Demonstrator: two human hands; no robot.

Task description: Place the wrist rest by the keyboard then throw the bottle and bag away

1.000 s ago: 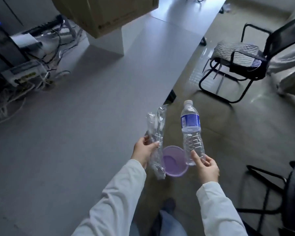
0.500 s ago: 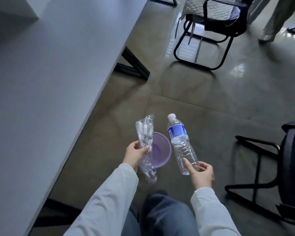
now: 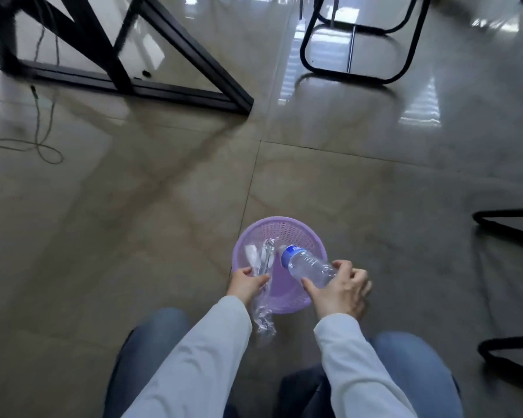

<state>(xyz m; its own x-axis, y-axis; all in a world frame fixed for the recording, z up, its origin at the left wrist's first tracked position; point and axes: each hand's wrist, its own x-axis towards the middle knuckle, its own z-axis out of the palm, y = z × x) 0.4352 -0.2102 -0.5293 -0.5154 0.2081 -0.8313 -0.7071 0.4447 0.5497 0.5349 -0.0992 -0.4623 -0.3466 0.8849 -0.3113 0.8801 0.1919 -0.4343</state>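
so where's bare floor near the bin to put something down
Bare tile lies left of the purple bin, up to the loose cable, and between bin and table frame. Right is tighter: chair legs. Over the bin, both hands crowd.

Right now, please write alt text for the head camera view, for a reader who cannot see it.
Seen from above, a person's right hand tips a clear plastic water bottle with a blue label, cap first, into a round purple mesh waste basket on a glossy tiled floor. The left hand holds a crumpled clear plastic bag over the basket's rim.
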